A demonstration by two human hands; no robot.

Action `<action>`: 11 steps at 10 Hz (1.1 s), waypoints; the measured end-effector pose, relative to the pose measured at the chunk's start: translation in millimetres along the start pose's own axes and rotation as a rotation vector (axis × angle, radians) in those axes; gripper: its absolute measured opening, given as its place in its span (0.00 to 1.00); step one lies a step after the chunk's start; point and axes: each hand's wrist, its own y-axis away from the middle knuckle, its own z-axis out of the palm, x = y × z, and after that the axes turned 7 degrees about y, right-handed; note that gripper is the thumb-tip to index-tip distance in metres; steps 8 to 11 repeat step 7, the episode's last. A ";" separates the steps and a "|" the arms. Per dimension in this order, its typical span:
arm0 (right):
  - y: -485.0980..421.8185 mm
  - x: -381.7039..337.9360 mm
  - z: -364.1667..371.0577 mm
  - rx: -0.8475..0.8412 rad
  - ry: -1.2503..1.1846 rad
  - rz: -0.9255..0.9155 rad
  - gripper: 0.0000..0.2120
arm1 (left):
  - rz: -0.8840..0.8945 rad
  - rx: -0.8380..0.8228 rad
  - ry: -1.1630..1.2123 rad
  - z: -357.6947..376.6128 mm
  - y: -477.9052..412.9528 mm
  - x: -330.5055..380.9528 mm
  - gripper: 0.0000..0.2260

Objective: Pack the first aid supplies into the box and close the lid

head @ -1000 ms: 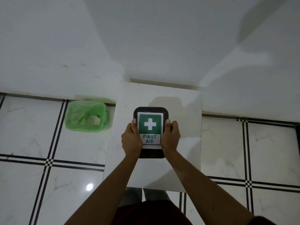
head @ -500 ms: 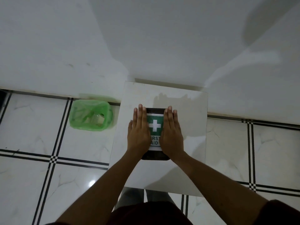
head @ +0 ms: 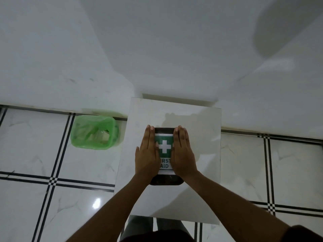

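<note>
The first aid box (head: 164, 147) is a dark box with its lid down. The lid carries a green label with a white cross and the words FIRST AID. It lies in the middle of a small white table (head: 197, 193). My left hand (head: 147, 154) lies flat on the left part of the lid, fingers stretched forward. My right hand (head: 182, 154) lies flat on the right part in the same way. Both palms cover the label's sides. No loose supplies are visible.
A green basket lined with a green plastic bag (head: 95, 132) stands on the tiled floor left of the table, against the white wall (head: 157, 49). The table's far edge touches that wall. My legs show under the near table edge.
One second ago both hands gripped the box by its sides near the front. They have since moved onto the lid and now lie flat, slightly farther apart than half a second ago.
</note>
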 end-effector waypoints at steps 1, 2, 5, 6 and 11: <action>-2.0 -3.4 -4.9 0.012 0.019 -0.011 0.38 | 0.056 0.019 -0.001 -1.4 -2.8 -2.2 0.26; -0.7 -5.7 -8.2 0.009 0.031 -0.001 0.38 | 0.084 0.025 0.021 -3.1 -2.2 -1.3 0.27; 34.1 -20.3 -11.2 0.114 0.005 0.122 0.28 | 0.073 -0.031 -0.222 -18.7 24.8 -2.4 0.25; 55.6 -26.2 2.8 0.141 -0.044 0.166 0.28 | 0.038 -0.061 -0.209 -14.4 43.8 -11.1 0.26; 54.6 -26.6 1.4 0.172 -0.040 0.191 0.27 | 0.028 -0.044 -0.189 -14.1 46.0 -8.3 0.26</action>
